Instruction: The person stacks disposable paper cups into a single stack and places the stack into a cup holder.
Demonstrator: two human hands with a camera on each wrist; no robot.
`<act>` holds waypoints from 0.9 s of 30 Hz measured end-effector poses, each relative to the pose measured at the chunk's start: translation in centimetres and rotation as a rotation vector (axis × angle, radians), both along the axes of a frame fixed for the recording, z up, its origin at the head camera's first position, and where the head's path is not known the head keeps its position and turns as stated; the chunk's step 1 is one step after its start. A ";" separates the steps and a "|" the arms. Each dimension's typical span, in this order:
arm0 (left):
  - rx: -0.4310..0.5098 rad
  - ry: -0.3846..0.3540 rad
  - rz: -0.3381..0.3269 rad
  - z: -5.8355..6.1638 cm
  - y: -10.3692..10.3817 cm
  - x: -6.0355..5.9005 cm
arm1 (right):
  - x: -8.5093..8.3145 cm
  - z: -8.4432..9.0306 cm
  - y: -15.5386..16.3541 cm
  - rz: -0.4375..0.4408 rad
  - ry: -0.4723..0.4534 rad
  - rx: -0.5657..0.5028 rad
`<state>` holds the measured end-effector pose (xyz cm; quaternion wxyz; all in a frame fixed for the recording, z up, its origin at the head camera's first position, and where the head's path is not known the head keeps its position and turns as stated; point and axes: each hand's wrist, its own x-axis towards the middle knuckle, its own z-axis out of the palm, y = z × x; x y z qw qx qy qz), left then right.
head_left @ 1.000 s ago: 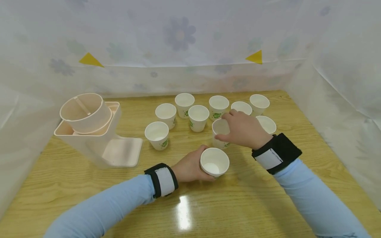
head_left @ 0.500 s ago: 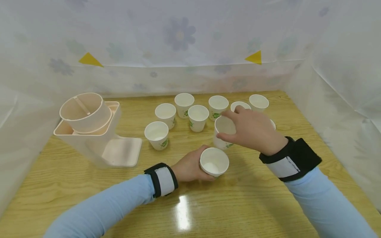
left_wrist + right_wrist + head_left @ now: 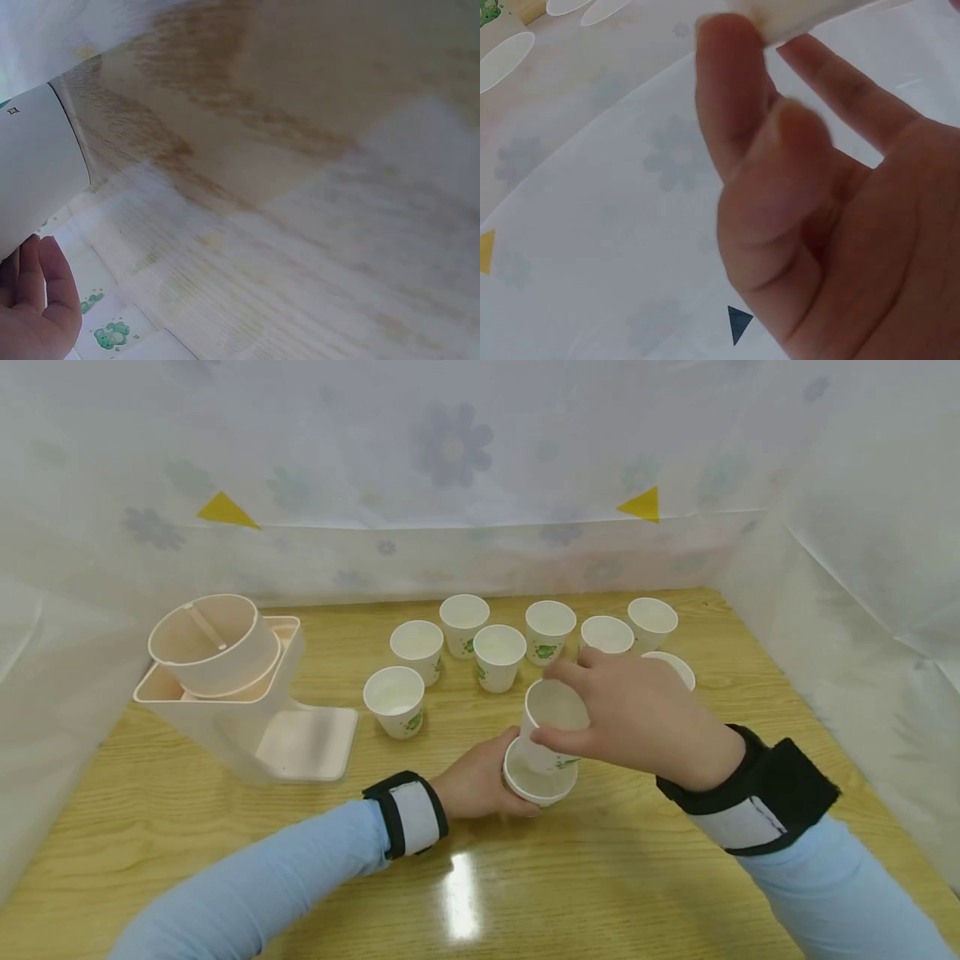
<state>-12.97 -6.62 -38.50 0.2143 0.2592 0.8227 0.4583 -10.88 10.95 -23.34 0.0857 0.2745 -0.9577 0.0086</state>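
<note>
My left hand [image 3: 480,781] grips a white paper cup [image 3: 542,792] from its left side, low at the front of the group. Above that cup's mouth, my right hand [image 3: 637,714] pinches a second paper cup [image 3: 553,714] at its rim between thumb and fingers. This upper cup's base overlaps the inside of the lower cup in the head view. In the left wrist view the left hand's fingers [image 3: 56,281] curl beneath a cup wall [image 3: 37,172]. The right wrist view shows the right hand [image 3: 840,225] with bent fingers and a piece of cup rim at the top.
Several more paper cups with green prints stand behind the hands, among them a near-left cup [image 3: 395,702], a middle cup [image 3: 499,657] and a back-right cup [image 3: 652,622]. A cream plastic stand [image 3: 247,727] bearing a round funnel-like bowl [image 3: 213,647] is at the left on the wooden table [image 3: 375,893].
The right hand has lifted the second cup off its spot and brought it toward me, over the cup in the left hand. The left hand has stayed still.
</note>
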 end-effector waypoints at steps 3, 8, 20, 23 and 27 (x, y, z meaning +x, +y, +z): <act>-0.006 0.001 -0.002 0.0 0.0 0.0 | 0.2 -0.3 -0.3 0.018 -0.007 0.001; 0.002 0.009 -0.004 0.0 0.1 0.0 | 0.2 -0.9 -0.6 0.031 -0.019 0.039; -0.001 0.016 0.000 -0.1 0.1 -0.1 | -0.2 -1.8 -1.0 0.003 -0.021 0.098; -0.004 0.030 0.000 -0.1 0.1 0.0 | -0.3 -1.9 -1.0 0.001 -0.026 0.103; -0.001 0.035 -0.006 0.0 0.1 0.0 | -0.3 -2.1 -1.2 -0.011 -0.058 0.127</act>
